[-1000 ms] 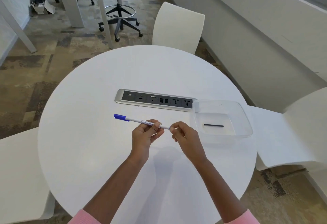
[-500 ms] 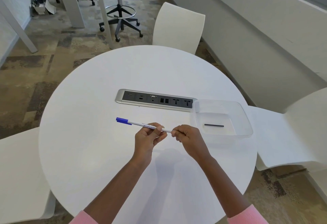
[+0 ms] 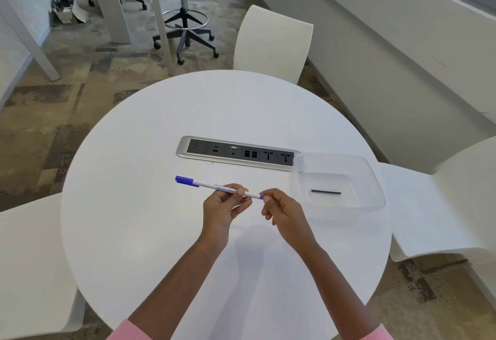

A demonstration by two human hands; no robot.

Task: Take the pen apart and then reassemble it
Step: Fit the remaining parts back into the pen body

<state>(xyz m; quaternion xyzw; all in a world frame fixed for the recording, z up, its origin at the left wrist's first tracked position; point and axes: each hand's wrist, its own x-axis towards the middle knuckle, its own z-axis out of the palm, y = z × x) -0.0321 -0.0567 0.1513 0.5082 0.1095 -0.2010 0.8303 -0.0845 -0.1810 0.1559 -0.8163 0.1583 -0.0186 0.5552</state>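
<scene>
Both hands are above the round white table [image 3: 150, 232], holding one pen [image 3: 212, 185] between them. The left hand [image 3: 224, 206] is closed around the middle of the white barrel, with the thumb and fingers pinching it over the printed text. The right hand [image 3: 285, 214] has its fingertips closed at the right end of the pen, where a small blue end piece [image 3: 261, 197] is now visible. Half a second ago this end was covered by the right fingers; now the right hand has moved a little to the right and the blue tip shows between the two hands. The pen lies almost level in the air, with its blue cap [image 3: 186, 181] pointing to the left, as before.

To the right of the hands, a clear plastic container [image 3: 375, 178] stands on the table, touching the end of the grey socket strip [image 3: 236, 153]. Inside it lies one thin black rod [image 3: 325, 192], in the same place as earlier.
</scene>
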